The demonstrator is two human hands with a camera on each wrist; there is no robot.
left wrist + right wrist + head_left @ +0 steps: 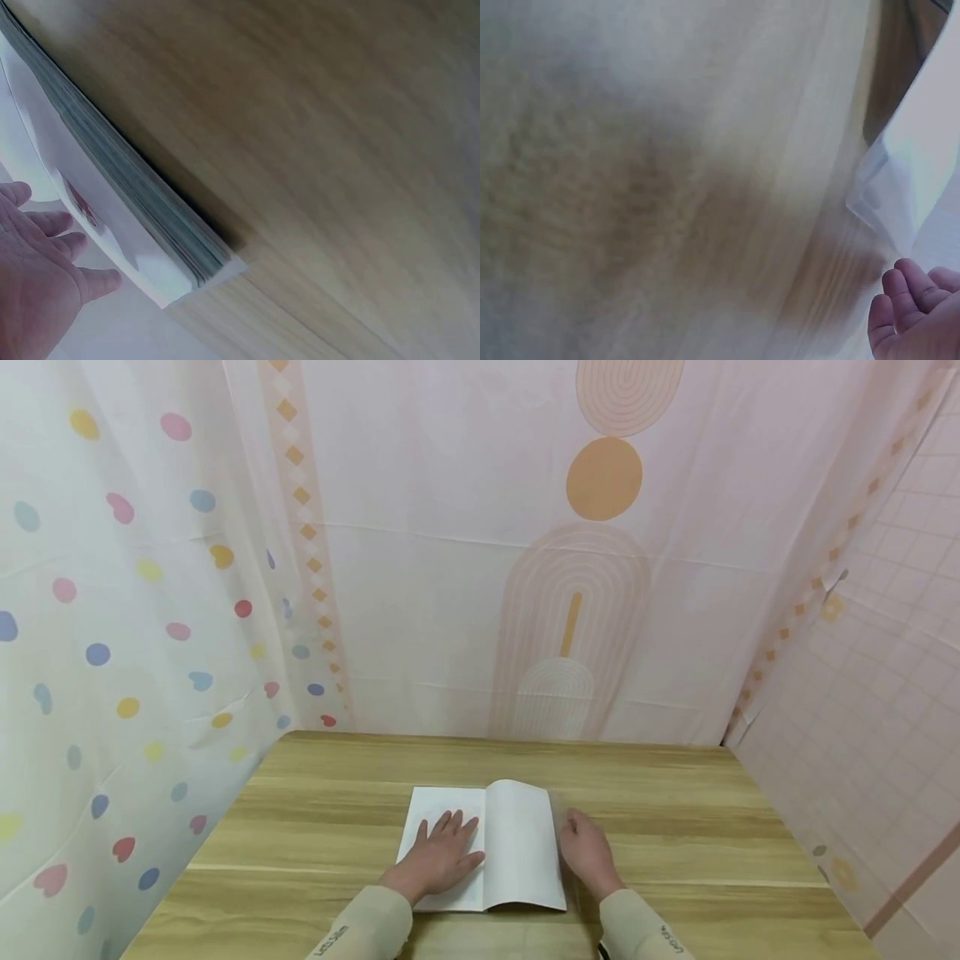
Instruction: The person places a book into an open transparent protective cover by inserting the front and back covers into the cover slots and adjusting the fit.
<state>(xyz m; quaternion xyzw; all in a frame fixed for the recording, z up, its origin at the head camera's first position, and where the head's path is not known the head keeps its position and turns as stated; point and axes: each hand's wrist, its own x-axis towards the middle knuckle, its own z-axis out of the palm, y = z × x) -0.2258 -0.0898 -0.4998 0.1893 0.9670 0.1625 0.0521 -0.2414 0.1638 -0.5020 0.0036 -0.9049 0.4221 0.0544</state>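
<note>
An open book (519, 847) with blank-looking white pages lies on the wooden table. My left hand (441, 856) rests flat on its left page, fingers spread. The left wrist view shows the thick stack of page edges (135, 180) beside that hand, and a small reddish print on a page. The right page bows up from the spine. At its outer edge is my right hand (588, 852), fingers curled. In the right wrist view a clear, film-like cover (877, 195) narrows to a point at those fingertips, which pinch it; the thumb is mostly hidden.
The wooden table (315, 827) extends around the book on all sides. Behind it hangs a pale patterned curtain (420, 610), with a dotted curtain (150, 693) at the left and a checked one (885, 677) at the right.
</note>
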